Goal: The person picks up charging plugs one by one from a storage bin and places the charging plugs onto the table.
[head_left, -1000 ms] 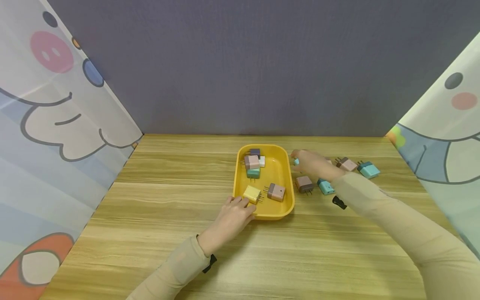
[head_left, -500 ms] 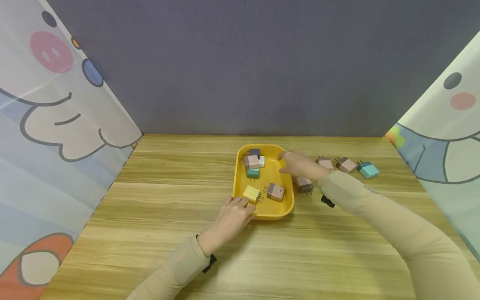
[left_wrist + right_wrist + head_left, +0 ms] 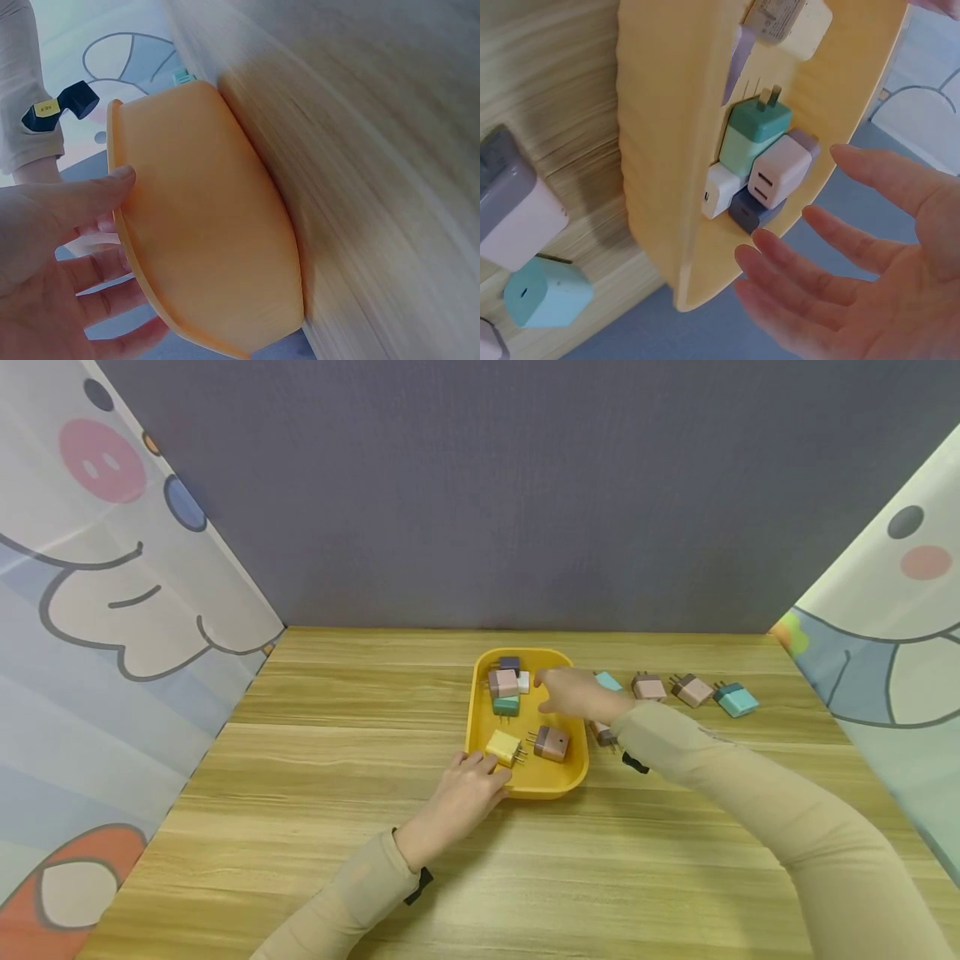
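My left hand (image 3: 467,789) grips the near-left corner of a yellow plastic tray (image 3: 582,768). In the left wrist view the thumb lies on the tray's outer wall (image 3: 202,217), with the fingers over the rim. My right hand (image 3: 577,692) hovers over the tray's right side, fingers spread and holding nothing, as the right wrist view shows. Inside the tray are several wall chargers: a yellow one (image 3: 503,748), a pink-and-brown one (image 3: 552,743) near the front, and a cluster at the back left with a pink one (image 3: 780,171), a green one (image 3: 754,135), a white one (image 3: 721,189) and a dark blue one (image 3: 751,211).
Right of the tray, more chargers lie on the wooden table (image 3: 337,735): a light blue one (image 3: 608,681), a pink one (image 3: 649,687), a pink-and-brown one (image 3: 692,690) and a teal one (image 3: 737,699). Another pink-and-brown charger (image 3: 602,733) is partly hidden beneath the right arm. A grey panel (image 3: 480,493) stands behind.
My right hand has moved left, from the light blue charger beside the tray to above the tray's interior. That charger is uncovered again on the table. My left hand stays on the corner.
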Demonstrator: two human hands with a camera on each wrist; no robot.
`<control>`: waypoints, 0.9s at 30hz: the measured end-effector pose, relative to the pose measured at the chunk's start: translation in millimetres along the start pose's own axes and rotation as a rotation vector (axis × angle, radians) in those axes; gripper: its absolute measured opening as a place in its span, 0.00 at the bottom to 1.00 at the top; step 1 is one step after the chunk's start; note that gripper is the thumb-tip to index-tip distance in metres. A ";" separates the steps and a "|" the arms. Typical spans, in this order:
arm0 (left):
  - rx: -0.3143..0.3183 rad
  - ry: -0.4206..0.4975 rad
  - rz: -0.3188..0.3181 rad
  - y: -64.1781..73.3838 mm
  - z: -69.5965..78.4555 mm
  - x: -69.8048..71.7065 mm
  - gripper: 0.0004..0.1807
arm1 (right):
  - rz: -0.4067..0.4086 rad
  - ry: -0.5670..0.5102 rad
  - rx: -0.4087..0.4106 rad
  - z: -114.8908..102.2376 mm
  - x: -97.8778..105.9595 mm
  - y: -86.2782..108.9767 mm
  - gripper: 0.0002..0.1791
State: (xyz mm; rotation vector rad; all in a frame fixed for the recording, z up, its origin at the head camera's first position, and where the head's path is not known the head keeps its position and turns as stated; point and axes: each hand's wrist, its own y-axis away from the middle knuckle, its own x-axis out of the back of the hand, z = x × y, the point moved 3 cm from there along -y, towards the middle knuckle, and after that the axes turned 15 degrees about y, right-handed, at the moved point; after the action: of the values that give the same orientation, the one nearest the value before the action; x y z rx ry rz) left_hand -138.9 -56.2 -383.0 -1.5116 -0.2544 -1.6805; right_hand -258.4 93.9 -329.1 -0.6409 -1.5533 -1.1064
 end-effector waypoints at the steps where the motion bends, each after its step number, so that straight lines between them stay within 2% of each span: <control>1: 0.001 0.001 0.000 0.0 0.0 0.0 0.08 | -0.004 -0.001 0.003 -1.5 -0.2 -0.4 0.24; 8: 0.009 0.004 -0.012 -0.2 0.1 0.7 0.08 | -0.028 0.002 0.025 -12.8 -4.4 -2.5 0.23; 16: 0.018 0.012 -0.024 -0.8 0.0 1.0 0.08 | -0.105 -0.022 0.036 -25.0 -11.5 -3.6 0.28; 18: 0.016 0.011 -0.022 -0.8 0.1 1.1 0.08 | -0.106 -0.025 0.049 -28.1 -12.5 -4.5 0.29; 22: 0.011 0.012 -0.007 -0.8 0.3 1.4 0.07 | -0.112 -0.018 0.090 -34.6 -14.5 -6.4 0.26; 27: 0.002 0.002 0.009 -0.7 0.8 1.3 0.07 | -0.128 0.037 0.155 -43.4 -16.3 -7.4 0.24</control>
State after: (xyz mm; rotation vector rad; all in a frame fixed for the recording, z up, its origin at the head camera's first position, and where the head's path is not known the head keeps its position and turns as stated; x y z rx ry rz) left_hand -138.7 -55.8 -381.4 -1.5072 -0.2479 -1.6737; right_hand -240.7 54.3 -347.0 -0.4192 -1.6475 -1.0735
